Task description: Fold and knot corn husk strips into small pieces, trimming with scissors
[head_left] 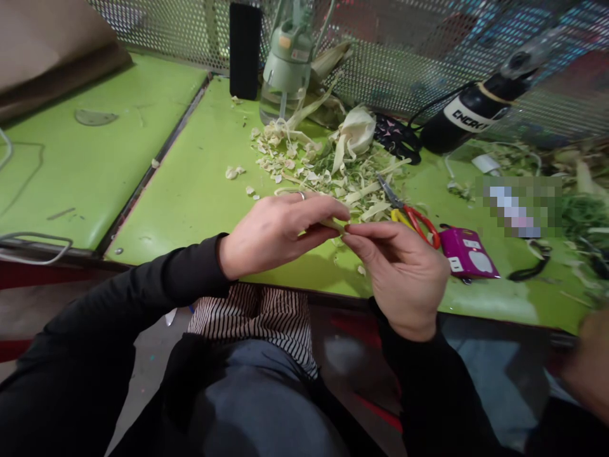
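Observation:
My left hand (280, 231), with a ring on one finger, is closed on a thin pale green strip of husk (332, 224). My right hand (406, 270) pinches the same strip at its tip, so the fingertips of both hands almost meet above the table's front edge. Most of the strip is hidden by the fingers. Just beyond the hands lies a pile of cut husk pieces (311, 166), pale and green, with a larger pale husk (358, 130) on it. Scissors (416, 220) with red and yellow handles rest beside my right hand.
A purple packet (469, 252) lies right of the scissors. At the back stand a clear bottle with a green lid (288, 70), a black phone (245, 52) and a black bottle (469, 117) against perforated metal. Another person's blurred hand (587, 362) shows at right.

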